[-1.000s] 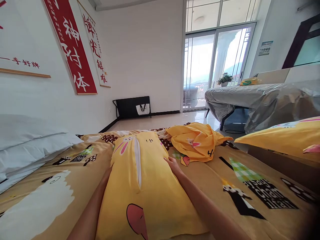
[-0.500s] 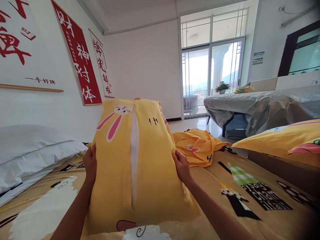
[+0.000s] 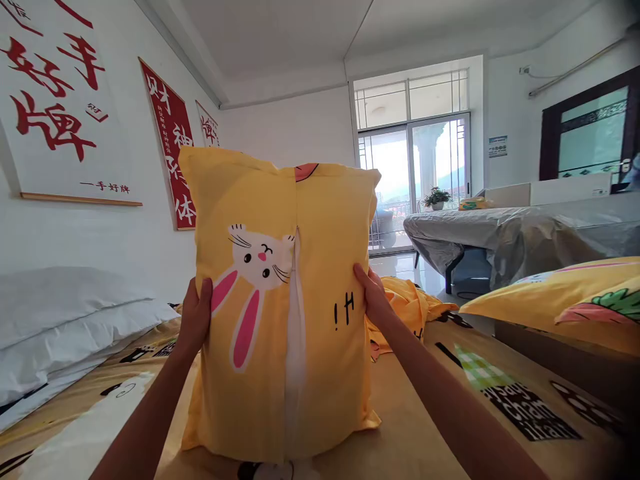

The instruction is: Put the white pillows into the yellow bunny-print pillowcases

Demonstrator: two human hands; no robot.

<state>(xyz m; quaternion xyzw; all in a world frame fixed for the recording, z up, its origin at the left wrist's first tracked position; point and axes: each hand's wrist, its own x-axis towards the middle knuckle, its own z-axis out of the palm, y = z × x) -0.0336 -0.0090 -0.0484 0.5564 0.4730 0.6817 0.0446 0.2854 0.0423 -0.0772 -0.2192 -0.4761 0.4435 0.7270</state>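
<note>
A yellow pillow (image 3: 250, 413) with an upside-down rabbit print stands upright on the patterned bedsheet (image 3: 410, 407). Down its near face runs a parted slit, and white filling shows through it. My left hand (image 3: 196, 317) grips the pillow's left side, thumb on the near face. On the opposite edge, my right hand (image 3: 373, 293) holds it the same way. Most of the fingers are hidden behind the pillow. Just beyond my right hand lies a crumpled yellow pillowcase (image 3: 413, 307), partly covered by the pillow.
White pillows (image 3: 75, 320) are stacked along the left wall. Another yellow pillow (image 3: 565, 293) rests on a box-like surface at the right. Behind stands a table (image 3: 450, 223) under plastic sheeting, with a potted plant (image 3: 437, 198) and a glass sliding door (image 3: 440, 167) beyond.
The pillow has tilted up from leaning away to upright, showing the whole rabbit face and its top edge. Both hands stay on its sides. My view has tipped upward.
</note>
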